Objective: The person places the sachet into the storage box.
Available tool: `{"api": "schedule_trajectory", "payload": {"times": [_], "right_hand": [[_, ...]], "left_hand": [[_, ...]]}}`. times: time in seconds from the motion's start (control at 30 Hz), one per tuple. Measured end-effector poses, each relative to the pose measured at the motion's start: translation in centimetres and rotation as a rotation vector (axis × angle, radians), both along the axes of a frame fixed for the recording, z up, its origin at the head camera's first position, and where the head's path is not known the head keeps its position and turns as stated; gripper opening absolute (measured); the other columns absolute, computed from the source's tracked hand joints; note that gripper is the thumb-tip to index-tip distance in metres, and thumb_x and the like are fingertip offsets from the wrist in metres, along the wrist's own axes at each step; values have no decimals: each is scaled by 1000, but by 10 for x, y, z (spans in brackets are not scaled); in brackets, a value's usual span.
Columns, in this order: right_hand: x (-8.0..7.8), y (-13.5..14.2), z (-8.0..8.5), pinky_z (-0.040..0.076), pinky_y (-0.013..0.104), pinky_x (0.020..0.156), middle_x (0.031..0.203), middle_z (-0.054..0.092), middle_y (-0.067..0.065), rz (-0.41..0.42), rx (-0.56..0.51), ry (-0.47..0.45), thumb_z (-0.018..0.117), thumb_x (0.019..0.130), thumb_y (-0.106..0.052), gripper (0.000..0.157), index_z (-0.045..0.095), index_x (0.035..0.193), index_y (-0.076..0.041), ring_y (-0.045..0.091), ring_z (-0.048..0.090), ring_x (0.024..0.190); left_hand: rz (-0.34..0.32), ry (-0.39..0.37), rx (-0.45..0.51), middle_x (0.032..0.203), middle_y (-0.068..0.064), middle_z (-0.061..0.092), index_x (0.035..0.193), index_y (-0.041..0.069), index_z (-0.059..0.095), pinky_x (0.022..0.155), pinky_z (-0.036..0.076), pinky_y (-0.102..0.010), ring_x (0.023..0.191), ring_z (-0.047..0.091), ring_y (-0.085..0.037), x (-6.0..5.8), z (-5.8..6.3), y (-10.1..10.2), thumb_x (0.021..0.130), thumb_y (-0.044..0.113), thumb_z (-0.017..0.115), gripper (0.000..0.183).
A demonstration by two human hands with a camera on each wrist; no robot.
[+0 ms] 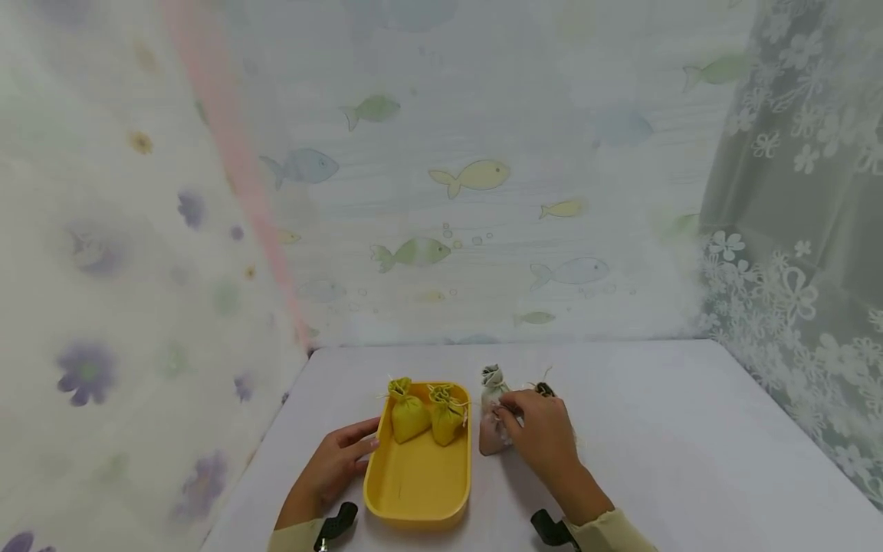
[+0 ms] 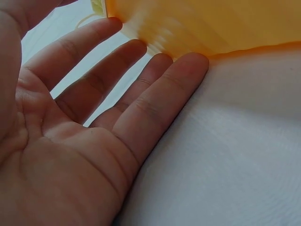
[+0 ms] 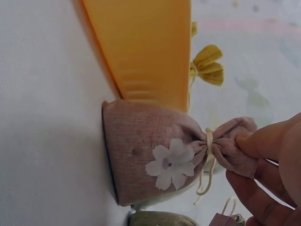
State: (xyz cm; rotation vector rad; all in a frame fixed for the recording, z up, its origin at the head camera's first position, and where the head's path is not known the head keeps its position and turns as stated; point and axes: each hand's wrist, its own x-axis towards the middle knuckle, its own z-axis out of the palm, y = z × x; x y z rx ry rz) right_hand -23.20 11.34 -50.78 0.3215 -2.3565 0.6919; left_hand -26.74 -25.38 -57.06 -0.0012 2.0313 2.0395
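A dusty-pink drawstring pouch [image 3: 146, 150] with a white flower and a cream cord stands at the right of the yellow tray [image 1: 417, 483]. My right hand [image 1: 545, 433] pinches its gathered top between thumb and fingers, plain in the right wrist view. In the head view that hand covers part of the pouch. My left hand [image 1: 334, 464] rests its fingertips on the tray's left outer wall, fingers extended and slightly spread. Inside the tray's far half sit two yellow pouches, one at left [image 1: 409, 418] and one at right [image 1: 447, 418].
A pale grey-green pouch [image 1: 493, 377] stands just behind the pink one. Beyond the right hand shows a dark pouch top [image 1: 545, 389]; a green pouch [image 3: 162, 219] lies low in the right wrist view. White cloth covers the table [image 1: 662, 445], with a fish-print curtain behind.
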Motion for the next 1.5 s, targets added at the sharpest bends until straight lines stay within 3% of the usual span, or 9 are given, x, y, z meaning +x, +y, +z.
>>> {"api": "schedule_trajectory", "payload": {"times": [0.23,0.47,0.67,0.9,1.17,1.33,1.5], "right_hand": [[0,5,0,55,46,82,90,77,-7,35,-17,43,88,83,-18,18,79,98,-17,11,72,83],[-1,12,3,61,32,69,87,77,-6,92,-39,92,89,81,-12,18,80,96,-14,8,72,79],[1,14,7,61,31,68,87,77,-7,103,-47,102,89,81,-12,18,80,96,-14,7,71,79],[-1,12,6,61,29,69,89,76,-8,139,-63,112,88,82,-13,17,79,97,-16,5,71,81],[0,9,11,60,34,73,90,76,-8,172,-71,153,88,82,-10,18,79,97,-15,4,70,81],[-1,2,13,55,26,64,89,75,-9,203,-84,158,88,82,-11,16,79,95,-16,-1,64,76],[0,-4,17,51,30,68,88,74,-11,191,-94,151,88,82,-14,16,79,94,-20,-4,59,72]], "left_hand": [[-20,6,10,159,-15,48,149,8,56,100,58,-39,129,63,-20,2,-2,2,93,30,78,64],[-44,27,24,160,-15,46,149,7,56,98,60,-41,127,64,-22,0,-2,6,94,25,77,62],[-80,35,29,160,-14,47,149,8,56,99,59,-41,128,64,-21,-5,-4,8,94,25,77,61],[-61,40,-1,161,-16,45,149,8,56,98,59,-41,128,64,-22,-2,3,6,94,28,77,62],[-23,-6,5,159,-14,48,148,9,58,98,59,-39,127,64,-20,-1,2,5,92,29,80,63],[-14,3,14,159,-17,47,147,6,57,98,60,-40,126,65,-21,3,3,4,93,26,78,61],[-14,2,6,160,-15,47,147,8,58,98,59,-39,128,64,-21,4,5,3,93,27,78,61]]}}
